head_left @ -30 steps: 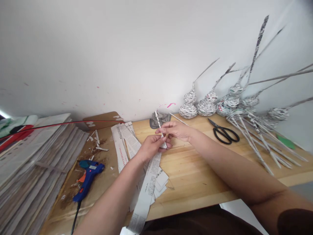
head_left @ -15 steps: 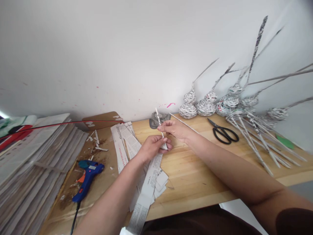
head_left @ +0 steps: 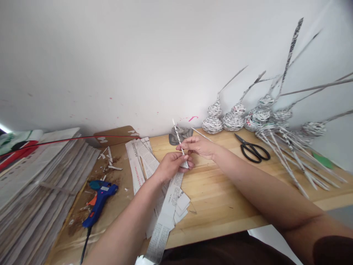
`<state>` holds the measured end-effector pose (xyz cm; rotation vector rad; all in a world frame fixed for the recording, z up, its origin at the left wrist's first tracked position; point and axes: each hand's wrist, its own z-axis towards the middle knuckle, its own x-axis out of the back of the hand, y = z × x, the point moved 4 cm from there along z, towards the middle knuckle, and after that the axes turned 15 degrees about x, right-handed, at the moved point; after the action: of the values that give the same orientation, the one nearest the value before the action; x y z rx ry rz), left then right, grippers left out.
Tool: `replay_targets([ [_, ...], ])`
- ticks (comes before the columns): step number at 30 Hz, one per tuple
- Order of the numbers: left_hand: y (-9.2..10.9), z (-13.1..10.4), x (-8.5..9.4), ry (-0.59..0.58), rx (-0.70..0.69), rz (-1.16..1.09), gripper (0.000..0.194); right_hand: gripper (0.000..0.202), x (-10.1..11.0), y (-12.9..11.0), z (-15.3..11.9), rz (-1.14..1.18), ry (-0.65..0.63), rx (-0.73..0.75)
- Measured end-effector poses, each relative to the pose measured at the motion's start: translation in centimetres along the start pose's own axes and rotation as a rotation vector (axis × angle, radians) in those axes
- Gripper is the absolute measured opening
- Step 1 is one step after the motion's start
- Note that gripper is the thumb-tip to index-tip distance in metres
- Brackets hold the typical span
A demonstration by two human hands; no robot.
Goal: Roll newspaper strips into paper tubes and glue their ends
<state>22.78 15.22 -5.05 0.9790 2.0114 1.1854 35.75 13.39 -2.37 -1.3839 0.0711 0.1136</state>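
My left hand [head_left: 172, 166] is closed around the lower part of a thin rolled paper tube [head_left: 178, 135], where a long newsprint strip [head_left: 165, 213] runs into the roll. The strip hangs down over the table's front edge. Just above, the fingers of my right hand [head_left: 198, 145] pinch the same tube, which tilts up and slightly left. More flat newsprint strips [head_left: 135, 162] lie beneath and left of my left hand. Behind the tube rests a grey cloth [head_left: 184, 134].
At left are stacked newspapers [head_left: 52, 184], a blue glue gun [head_left: 100, 204] and paper scraps on cardboard [head_left: 118, 198]. Black scissors [head_left: 252, 149], loose paper tubes [head_left: 292, 162] and several woven gourd shapes [head_left: 212, 124] stand or lie on the right of the wooden table [head_left: 220, 198].
The tube's upper end has swung slightly left and up. My right hand has shifted slightly, still pinching the tube, while my left hand stays nearly in place.
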Motion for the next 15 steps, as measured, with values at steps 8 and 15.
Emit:
replay_targets([
  [8,0.29,-0.18,-0.19,0.017,0.013,0.007,0.037,0.034,-0.07,-0.09,-0.15,-0.002,0.012,-0.008],
  [15,0.28,-0.08,-0.24,-0.007,0.007,0.038,0.037,0.033,0.39,-0.06,-0.1,-0.034,0.178,0.005],
])
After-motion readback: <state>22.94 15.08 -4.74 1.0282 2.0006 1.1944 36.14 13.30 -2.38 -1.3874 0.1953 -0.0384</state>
